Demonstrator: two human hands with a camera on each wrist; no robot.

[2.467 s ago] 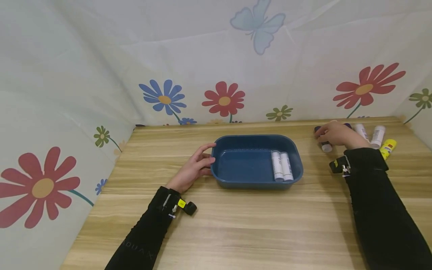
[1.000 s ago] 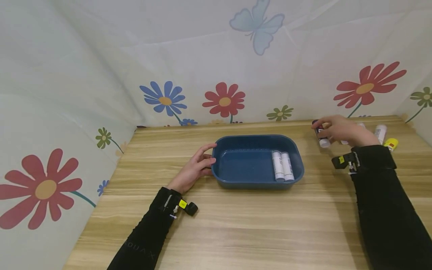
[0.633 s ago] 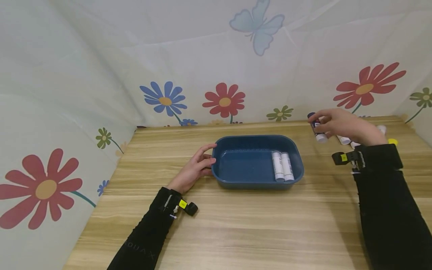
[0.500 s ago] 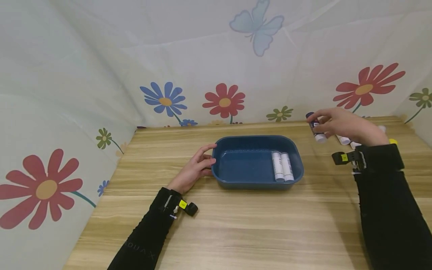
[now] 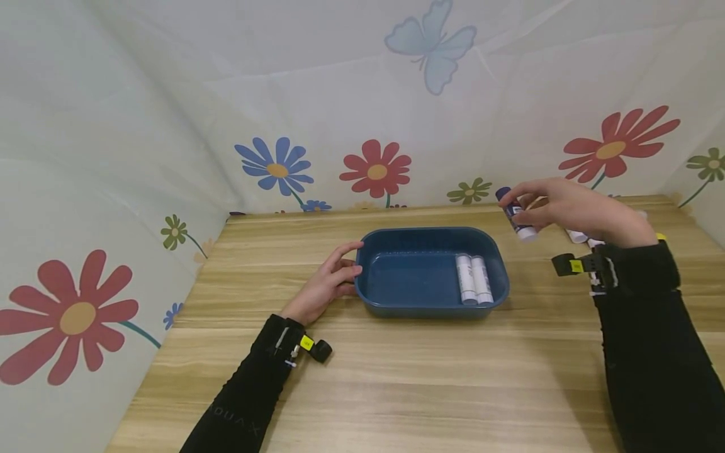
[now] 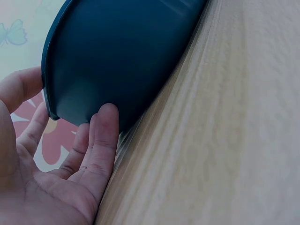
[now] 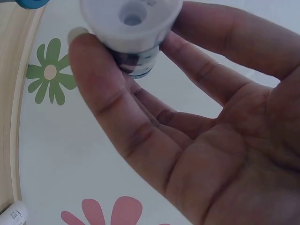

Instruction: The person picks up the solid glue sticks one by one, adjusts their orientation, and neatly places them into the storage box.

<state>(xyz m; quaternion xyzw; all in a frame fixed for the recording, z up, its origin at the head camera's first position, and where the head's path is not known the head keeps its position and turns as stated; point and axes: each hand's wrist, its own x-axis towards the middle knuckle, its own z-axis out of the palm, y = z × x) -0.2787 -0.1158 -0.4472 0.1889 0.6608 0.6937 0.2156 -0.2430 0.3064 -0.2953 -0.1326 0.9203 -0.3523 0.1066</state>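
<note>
A dark blue rectangular bin (image 5: 419, 311) stands on the wooden table, two white glue sticks (image 5: 474, 280) lying side by side in its right end. At the bin's left end, my left hand (image 5: 324, 283) rests its relaxed fingers against the outer wall and rim; the left wrist view shows its fingertips (image 6: 108, 115) on the wall. My right hand (image 5: 572, 207) pinches a dark purple glue stick (image 5: 514, 212) with a white end, held tilted above the table, right of the bin. In the right wrist view the white end (image 7: 133, 16) faces the camera.
Behind the right hand, more white glue sticks (image 5: 577, 236) lie on the table, mostly hidden. A bit of yellow (image 5: 661, 237) shows beside the right wrist. A floral cloth (image 5: 317, 94) hangs along the table's back edge.
My right hand has picked the purple glue stick off the table at the right, lifted it and carried it left toward the bin. My left hand and the bin stay put.
</note>
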